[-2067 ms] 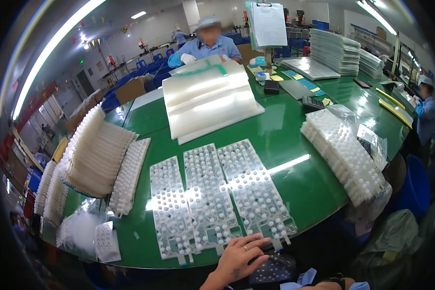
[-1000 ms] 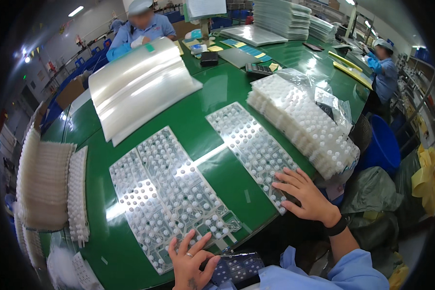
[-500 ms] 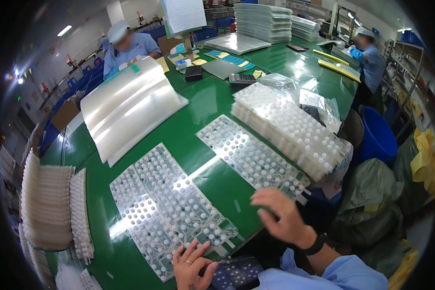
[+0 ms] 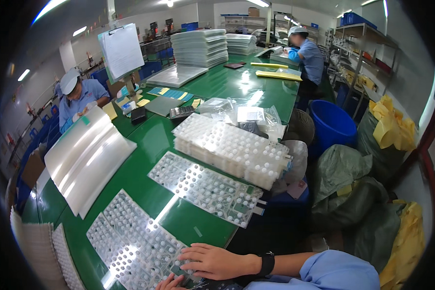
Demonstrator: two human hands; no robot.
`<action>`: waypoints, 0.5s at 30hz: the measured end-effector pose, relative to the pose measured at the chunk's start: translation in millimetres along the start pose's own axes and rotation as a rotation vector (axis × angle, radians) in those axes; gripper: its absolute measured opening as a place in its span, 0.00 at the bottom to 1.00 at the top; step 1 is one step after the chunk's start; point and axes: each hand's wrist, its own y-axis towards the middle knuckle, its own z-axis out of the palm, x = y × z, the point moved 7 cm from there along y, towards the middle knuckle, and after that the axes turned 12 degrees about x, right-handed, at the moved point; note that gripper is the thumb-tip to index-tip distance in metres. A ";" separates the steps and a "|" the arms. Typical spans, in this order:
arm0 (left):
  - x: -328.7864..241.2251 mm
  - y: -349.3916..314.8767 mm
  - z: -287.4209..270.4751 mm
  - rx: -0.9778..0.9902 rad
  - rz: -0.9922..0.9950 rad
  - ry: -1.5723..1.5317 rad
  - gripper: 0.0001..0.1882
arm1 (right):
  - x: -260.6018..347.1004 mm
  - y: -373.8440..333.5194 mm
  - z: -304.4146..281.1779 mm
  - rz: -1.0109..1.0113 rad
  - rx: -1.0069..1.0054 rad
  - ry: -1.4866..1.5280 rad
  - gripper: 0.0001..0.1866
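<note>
Two clear printed sheets (image 4: 142, 237) studded with small white domes lie side by side at the table's near edge. My right hand (image 4: 217, 262), a black band at its wrist, lies on the near end of the right one with its fingers stretched out. My left hand (image 4: 170, 282) shows only as fingers at the lower edge, apart from each other, at the sheets' near end; its palm is out of view. Farther right a single domed sheet (image 4: 205, 188) lies flat, its tail strips over the table edge. Behind it stands a stack of similar sheets (image 4: 232, 150).
Curved clear film sheets (image 4: 89, 159) lie at the left, with upright domed sheets (image 4: 36, 246) nearer. A calculator (image 4: 181, 112), plastic bags (image 4: 256, 116) and tall sheet stacks (image 4: 199, 48) are beyond. Right of the green table (image 4: 130, 180) are a blue bin (image 4: 331, 126) and sacks (image 4: 348, 179). Two co-workers sit farther off.
The view has swung right and up. My right hand has come from above the near end of the single right-hand sheet down onto the near pair; my left hand is now mostly out of the picture.
</note>
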 end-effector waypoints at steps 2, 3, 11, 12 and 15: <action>-0.2 0.5 -2.5 0.007 -0.010 -0.019 0.08 | -1.7 0.0 1.9 -0.014 -0.010 0.005 0.17; -0.6 1.2 -3.9 0.012 -0.016 -0.030 0.08 | -2.7 -0.3 3.2 -0.019 -0.014 0.008 0.16; 1.4 0.3 -9.2 -0.004 -0.001 -0.058 0.08 | 15.6 4.4 -26.5 -0.111 -0.156 0.044 0.12; 1.8 -3.9 -9.9 0.000 0.001 -0.041 0.08 | 25.0 3.4 -32.2 -0.116 -0.174 0.046 0.11; 1.5 -2.8 -8.0 0.010 0.006 -0.037 0.08 | 23.3 2.0 -34.4 -0.105 -0.172 0.074 0.10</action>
